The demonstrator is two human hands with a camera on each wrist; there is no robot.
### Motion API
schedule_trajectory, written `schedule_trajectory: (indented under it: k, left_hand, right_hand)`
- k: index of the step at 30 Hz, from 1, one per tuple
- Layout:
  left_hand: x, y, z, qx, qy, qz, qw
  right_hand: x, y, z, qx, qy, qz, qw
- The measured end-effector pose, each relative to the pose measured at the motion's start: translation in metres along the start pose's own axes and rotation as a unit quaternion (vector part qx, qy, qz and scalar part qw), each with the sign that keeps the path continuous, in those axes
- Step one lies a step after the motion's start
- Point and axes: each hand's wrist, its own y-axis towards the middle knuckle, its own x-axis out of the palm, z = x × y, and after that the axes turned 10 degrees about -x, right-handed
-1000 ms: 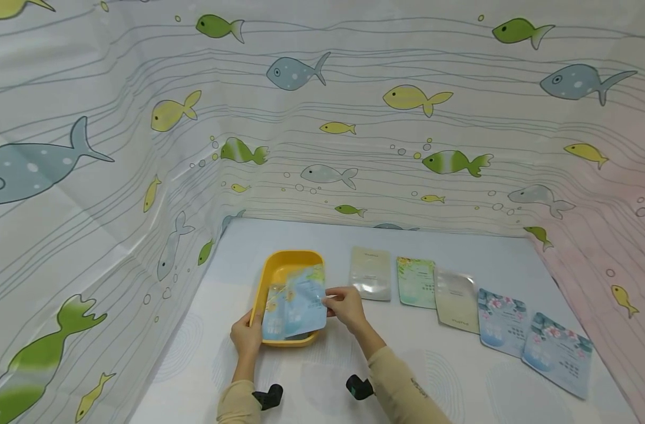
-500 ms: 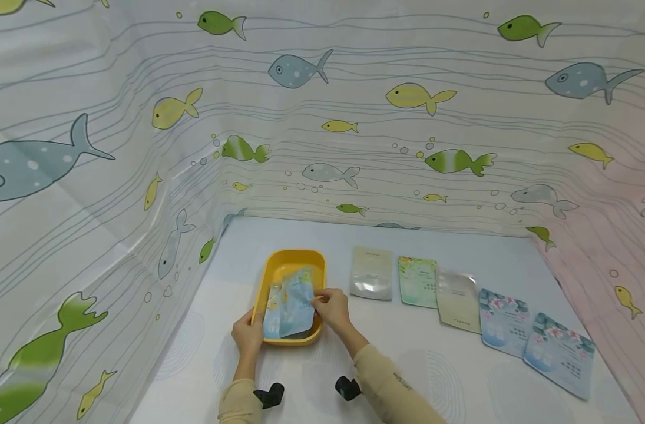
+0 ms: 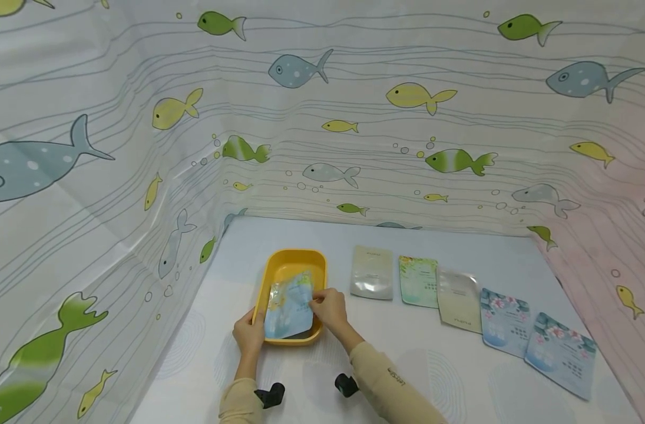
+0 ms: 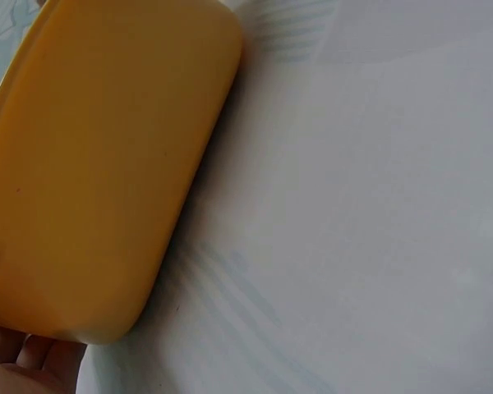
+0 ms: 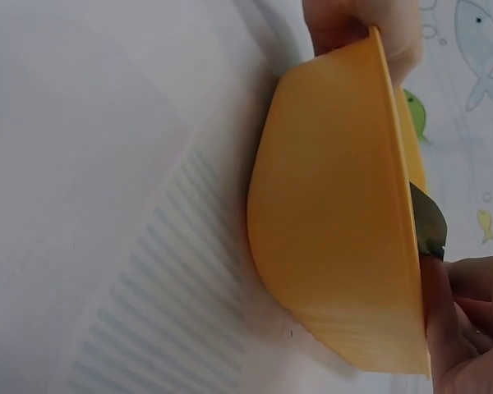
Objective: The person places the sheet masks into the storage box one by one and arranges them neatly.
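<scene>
A yellow plastic tray point(image 3: 285, 259) sits on the white table, with light blue sachets point(image 3: 287, 305) lying in it. My left hand point(image 3: 250, 334) grips the tray's near left corner. My right hand point(image 3: 326, 304) pinches the right edge of the top sachet, over the tray's right rim. The left wrist view shows the tray's outer wall point(image 4: 99, 172) with my fingers point(image 4: 29, 357) under its corner. In the right wrist view the tray point(image 5: 337, 222) stands side-on, a dark sachet corner point(image 5: 427, 226) pokes above its rim and my fingers point(image 5: 468, 320) are beside it.
A row of flat sachets lies to the right of the tray: a beige one point(image 3: 371, 272), a green one point(image 3: 418, 281), a silvery one point(image 3: 457, 297) and two blue floral ones point(image 3: 504, 321) point(image 3: 561, 354). Fish-print curtains point(image 3: 89, 176) wall in the table on three sides.
My right hand has moved left and lowered the blue sachet from above the tray's right rim down into the tray. The left hand has stayed on the tray's corner.
</scene>
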Motion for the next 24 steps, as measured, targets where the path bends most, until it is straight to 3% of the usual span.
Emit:
schedule_trajectory:
  k: [9,24]
  left_hand:
    - [-0.0002,-0.0015,0.0003,0.003,0.003,0.001,1.0000]
    - [-0.0002,-0.0017,0.0002,0.015,0.005,0.010,0.9998]
  right_hand:
    - [0.0015,-0.0014,-0.0050,-0.054,-0.115,-0.036,0.991]
    - [0.0068,-0.0045,-0.0057,-0.093,-0.180,-0.043,0.978]
